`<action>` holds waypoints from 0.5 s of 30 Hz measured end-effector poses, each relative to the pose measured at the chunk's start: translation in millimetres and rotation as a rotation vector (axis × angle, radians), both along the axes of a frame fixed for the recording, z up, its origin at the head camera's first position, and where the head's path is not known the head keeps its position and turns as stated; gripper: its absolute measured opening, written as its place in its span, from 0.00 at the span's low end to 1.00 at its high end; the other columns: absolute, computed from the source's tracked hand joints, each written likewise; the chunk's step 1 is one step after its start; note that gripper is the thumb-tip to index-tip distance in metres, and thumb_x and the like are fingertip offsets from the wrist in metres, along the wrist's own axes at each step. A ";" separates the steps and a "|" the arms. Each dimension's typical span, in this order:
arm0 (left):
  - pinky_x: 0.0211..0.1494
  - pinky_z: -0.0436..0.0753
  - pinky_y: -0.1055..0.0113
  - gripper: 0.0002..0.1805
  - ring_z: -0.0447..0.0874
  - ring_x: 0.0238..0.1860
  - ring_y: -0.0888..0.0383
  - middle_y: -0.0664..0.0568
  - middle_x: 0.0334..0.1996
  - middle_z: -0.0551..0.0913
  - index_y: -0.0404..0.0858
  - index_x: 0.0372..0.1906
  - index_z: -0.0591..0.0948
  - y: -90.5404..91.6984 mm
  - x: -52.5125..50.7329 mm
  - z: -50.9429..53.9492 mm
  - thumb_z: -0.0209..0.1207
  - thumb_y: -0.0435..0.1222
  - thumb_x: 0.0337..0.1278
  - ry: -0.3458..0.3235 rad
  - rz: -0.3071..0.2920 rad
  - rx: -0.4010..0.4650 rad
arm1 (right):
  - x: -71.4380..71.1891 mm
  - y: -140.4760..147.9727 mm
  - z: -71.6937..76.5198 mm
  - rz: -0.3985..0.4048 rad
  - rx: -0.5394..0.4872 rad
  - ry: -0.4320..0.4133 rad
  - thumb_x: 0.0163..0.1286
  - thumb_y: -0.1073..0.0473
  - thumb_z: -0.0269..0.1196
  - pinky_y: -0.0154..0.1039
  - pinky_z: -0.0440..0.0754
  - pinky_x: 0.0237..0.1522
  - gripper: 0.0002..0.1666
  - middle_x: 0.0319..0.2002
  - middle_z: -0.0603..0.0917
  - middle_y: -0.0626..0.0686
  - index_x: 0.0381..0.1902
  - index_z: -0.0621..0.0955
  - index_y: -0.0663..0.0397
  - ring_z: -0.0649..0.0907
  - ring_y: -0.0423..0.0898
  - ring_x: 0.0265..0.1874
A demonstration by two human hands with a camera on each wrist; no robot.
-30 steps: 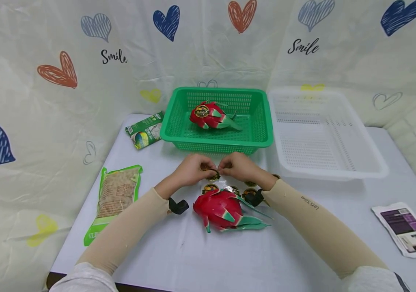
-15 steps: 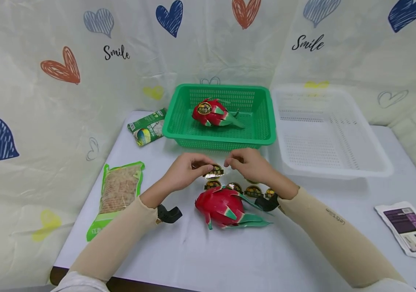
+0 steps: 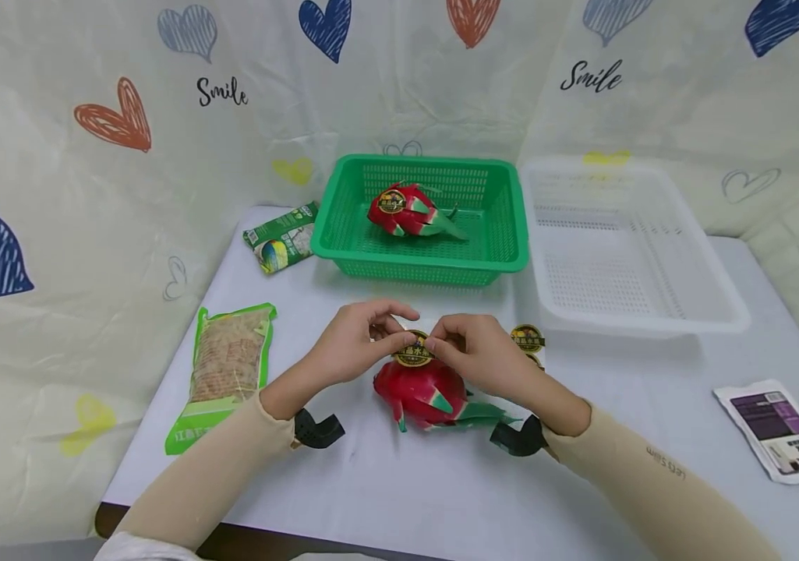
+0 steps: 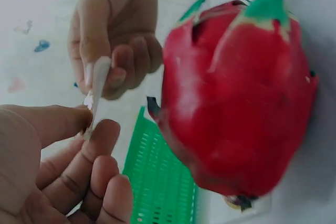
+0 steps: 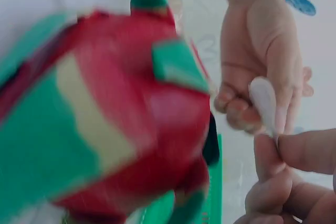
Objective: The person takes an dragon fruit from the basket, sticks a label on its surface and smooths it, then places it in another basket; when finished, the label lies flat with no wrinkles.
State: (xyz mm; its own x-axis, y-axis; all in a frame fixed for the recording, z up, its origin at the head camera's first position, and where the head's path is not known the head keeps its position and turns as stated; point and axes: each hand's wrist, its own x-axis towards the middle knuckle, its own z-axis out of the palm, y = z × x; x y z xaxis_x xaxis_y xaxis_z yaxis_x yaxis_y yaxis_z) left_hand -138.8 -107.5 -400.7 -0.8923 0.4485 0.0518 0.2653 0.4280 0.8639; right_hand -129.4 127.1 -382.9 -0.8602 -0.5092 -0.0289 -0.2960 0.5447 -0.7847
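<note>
A round black-and-gold sticker [image 3: 413, 351] is stretched between both hands, just above the near red dragon fruit [image 3: 423, 395]. My left hand [image 3: 360, 339] pinches its left edge between thumb and finger. From the other side my right hand [image 3: 479, 354] pinches the right edge. Seen edge-on in the left wrist view, the sticker [image 4: 97, 98] shows its pale back. The dragon fruit lies on its side on the white cloth, green leaf tips pointing right. More stickers [image 3: 528, 338] on a clear sheet lie behind the right hand, which partly hides them.
A green basket [image 3: 420, 269] at the back holds another dragon fruit [image 3: 409, 212] bearing a similar sticker. To its right stands a white basket [image 3: 641, 323]. Bagged goods [image 3: 231, 362] and a green packet [image 3: 283, 240] lie left; a white-and-purple pouch [image 3: 781, 432] lies far right.
The sticker has come up off the sheet, first in the left hand, with the right hand then taking its other edge. Both hands have moved toward me, over the near dragon fruit.
</note>
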 end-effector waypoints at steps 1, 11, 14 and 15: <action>0.38 0.85 0.67 0.09 0.86 0.31 0.58 0.57 0.32 0.91 0.45 0.50 0.87 -1.0 1.1 -0.8 0.67 0.40 0.68 -0.005 0.013 -0.021 | 3.0 -1.0 -1.6 -0.013 -0.003 0.009 0.74 0.58 0.66 0.33 0.72 0.25 0.09 0.18 0.75 0.47 0.31 0.85 0.51 0.70 0.38 0.18; 0.27 0.68 0.72 0.14 0.68 0.21 0.65 0.60 0.18 0.76 0.49 0.27 0.83 -10.8 15.0 -13.1 0.64 0.46 0.71 0.009 -0.011 -0.171 | 28.0 -12.7 -8.6 -0.077 0.055 0.081 0.72 0.58 0.67 0.31 0.63 0.19 0.15 0.12 0.70 0.41 0.23 0.83 0.46 0.65 0.35 0.12; 0.27 0.66 0.73 0.14 0.65 0.21 0.66 0.63 0.17 0.74 0.50 0.27 0.81 -12.6 19.5 -15.7 0.64 0.46 0.71 0.055 -0.029 -0.207 | 32.5 -17.6 -11.0 -0.081 0.126 0.143 0.71 0.56 0.67 0.30 0.62 0.18 0.15 0.13 0.69 0.40 0.22 0.82 0.43 0.67 0.35 0.14; 0.27 0.66 0.73 0.14 0.65 0.21 0.67 0.63 0.17 0.74 0.50 0.27 0.81 -13.3 20.8 -16.5 0.64 0.46 0.72 0.066 -0.031 -0.219 | 33.6 -19.4 -12.3 -0.081 0.152 0.177 0.71 0.56 0.68 0.30 0.62 0.18 0.15 0.13 0.69 0.39 0.22 0.81 0.42 0.67 0.34 0.14</action>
